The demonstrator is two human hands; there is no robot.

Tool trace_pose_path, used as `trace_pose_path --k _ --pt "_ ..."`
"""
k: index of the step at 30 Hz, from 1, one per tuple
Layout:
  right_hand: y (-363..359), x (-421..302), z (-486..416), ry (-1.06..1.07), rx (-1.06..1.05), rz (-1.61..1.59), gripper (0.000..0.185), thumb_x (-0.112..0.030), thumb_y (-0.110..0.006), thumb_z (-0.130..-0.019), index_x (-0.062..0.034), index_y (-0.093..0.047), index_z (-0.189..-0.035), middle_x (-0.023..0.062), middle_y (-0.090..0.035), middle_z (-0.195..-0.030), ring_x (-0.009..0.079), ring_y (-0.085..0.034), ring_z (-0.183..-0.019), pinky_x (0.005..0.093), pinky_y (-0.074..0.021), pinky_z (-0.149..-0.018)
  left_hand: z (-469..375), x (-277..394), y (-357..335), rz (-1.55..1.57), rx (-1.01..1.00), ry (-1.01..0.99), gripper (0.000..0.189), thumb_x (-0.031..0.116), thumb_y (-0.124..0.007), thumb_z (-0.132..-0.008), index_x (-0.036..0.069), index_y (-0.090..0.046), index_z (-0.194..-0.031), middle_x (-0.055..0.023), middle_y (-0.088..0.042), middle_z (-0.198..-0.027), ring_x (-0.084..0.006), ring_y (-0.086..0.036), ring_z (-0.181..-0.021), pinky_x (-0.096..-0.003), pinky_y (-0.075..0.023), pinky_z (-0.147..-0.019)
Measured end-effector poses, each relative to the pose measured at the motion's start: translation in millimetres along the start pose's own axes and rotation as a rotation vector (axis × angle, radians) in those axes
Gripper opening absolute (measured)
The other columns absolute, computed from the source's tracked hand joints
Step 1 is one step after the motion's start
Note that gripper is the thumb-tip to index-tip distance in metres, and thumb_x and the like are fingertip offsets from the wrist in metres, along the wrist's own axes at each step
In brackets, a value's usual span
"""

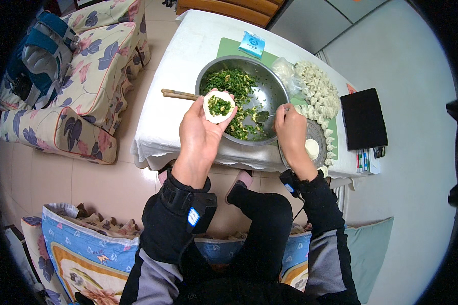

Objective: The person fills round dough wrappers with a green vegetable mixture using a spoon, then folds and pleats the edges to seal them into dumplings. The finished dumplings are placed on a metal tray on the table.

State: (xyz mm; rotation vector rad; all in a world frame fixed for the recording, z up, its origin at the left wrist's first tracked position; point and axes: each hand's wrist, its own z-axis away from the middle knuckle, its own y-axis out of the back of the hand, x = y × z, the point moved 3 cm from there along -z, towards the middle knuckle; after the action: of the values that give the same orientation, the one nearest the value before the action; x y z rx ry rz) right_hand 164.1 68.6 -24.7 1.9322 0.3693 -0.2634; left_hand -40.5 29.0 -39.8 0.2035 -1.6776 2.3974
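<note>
My left hand (203, 131) holds a round dumpling wrapper (210, 116) with chopped green and yellow filling on it, above the near left rim of a large steel bowl (269, 89). A pair of wooden chopsticks (179, 94) sticks out to the left, behind that hand. My right hand (291, 127) grips the handle of a metal spoon (262, 116), whose bowl lies low inside the steel bowl beside the chopped greens (231, 82). Right of the right hand, a small stack of pale wrappers (312, 149) rests on a round patterned tray (316, 131).
Many folded dumplings (316, 85) cover the table's right side. A plastic bag (284, 72) lies beside the steel bowl, a blue packet (252, 44) behind it. A black tablet-like object (363, 119) stands at the table's right edge. A white cloth (156, 126) covers the table.
</note>
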Motion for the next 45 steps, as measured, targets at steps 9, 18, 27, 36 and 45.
trace_pose_path --k 9,18,27,36,45 --pt "1.4 -17.5 13.7 0.425 -0.135 -0.054 0.015 -0.010 -0.054 -0.091 0.0027 -0.057 -0.083 0.0241 -0.063 -0.073 0.0411 -0.062 -0.067 0.0477 -0.0503 -0.060 1.6 1.7 -1.1 0.008 0.018 -0.011 0.038 0.015 -0.030 -0.102 -0.009 -0.041 -0.129 -0.0275 -0.050 -0.129 -0.0378 -0.051 -0.121 -0.0515 -0.0449 -0.102" --pt "30.2 3.8 32.5 0.594 -0.277 -0.229 0.014 -0.011 -0.058 -0.091 0.0015 -0.064 -0.096 0.0172 -0.065 -0.078 0.0321 -0.064 -0.066 0.0374 -0.0509 -0.059 1.7 3.2 -2.7 -0.009 0.018 -0.027 0.038 0.015 -0.029 -0.102 -0.010 -0.040 -0.129 -0.0278 -0.049 -0.129 -0.0371 -0.052 -0.120 -0.0509 -0.0454 -0.102" --pt "32.6 31.0 33.0 -0.061 -0.386 -0.365 0.022 -0.014 -0.056 -0.094 0.0050 -0.067 -0.096 0.0130 -0.066 -0.067 0.0183 -0.063 -0.053 0.0300 -0.0486 -0.052 1.3 1.7 0.1 -0.024 0.005 -0.014 0.039 0.016 -0.028 -0.103 -0.008 -0.039 -0.131 -0.0271 -0.049 -0.130 -0.0368 -0.051 -0.121 -0.0510 -0.0445 -0.103" --pt "13.8 35.0 47.5 0.027 -0.275 -0.491 0.023 -0.015 -0.057 -0.094 0.0052 -0.066 -0.102 0.0105 -0.067 -0.071 0.0106 -0.063 -0.058 0.0259 -0.0478 -0.052 -0.1 -2.0 0.6 -0.009 0.010 -0.009 0.038 0.016 -0.030 -0.102 -0.008 -0.040 -0.130 -0.0280 -0.049 -0.129 -0.0376 -0.049 -0.122 -0.0517 -0.0436 -0.104" --pt "1.2 38.9 23.9 -0.179 -0.415 -0.726 0.023 -0.013 -0.055 -0.095 0.0054 -0.066 -0.103 0.0068 -0.064 -0.070 0.0079 -0.055 -0.057 0.0223 -0.0428 -0.051 -2.9 0.6 2.0 0.011 0.018 -0.011 0.038 0.015 -0.028 -0.103 -0.008 -0.038 -0.131 -0.0286 -0.049 -0.128 -0.0379 -0.050 -0.122 -0.0524 -0.0441 -0.103"
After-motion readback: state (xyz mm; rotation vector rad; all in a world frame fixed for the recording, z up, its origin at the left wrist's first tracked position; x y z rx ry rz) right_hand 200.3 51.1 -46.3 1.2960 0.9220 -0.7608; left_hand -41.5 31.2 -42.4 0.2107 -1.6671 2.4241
